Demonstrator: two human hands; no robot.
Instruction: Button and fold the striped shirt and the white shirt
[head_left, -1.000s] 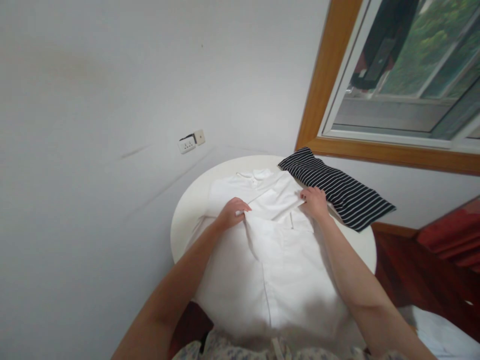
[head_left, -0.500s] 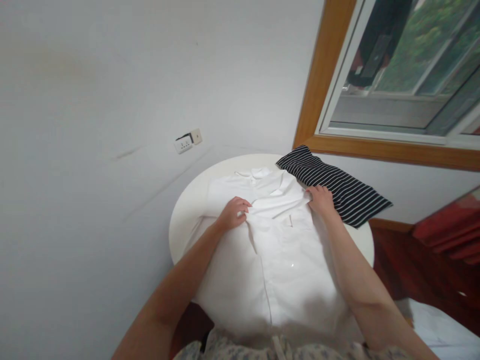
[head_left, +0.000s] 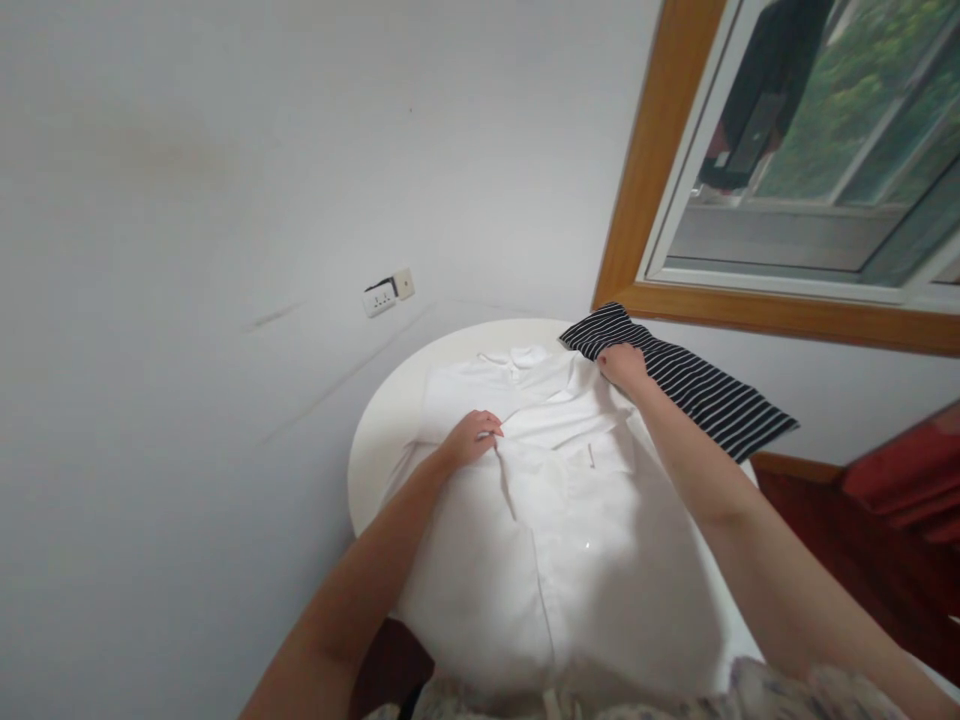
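resting on shirt (head_left: 555,500): curled left fingers (head_left: 486,418)

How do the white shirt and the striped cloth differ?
The white shirt is plain; the striped cloth is black with thin white stripes. The shirt spreads over much of the table; the cloth forms a smaller, narrower strip by the table's edge. Both are fabric.

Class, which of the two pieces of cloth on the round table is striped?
The black cloth with thin white stripes, lying at the table's window-side edge; the white garment spread beside it is plain.
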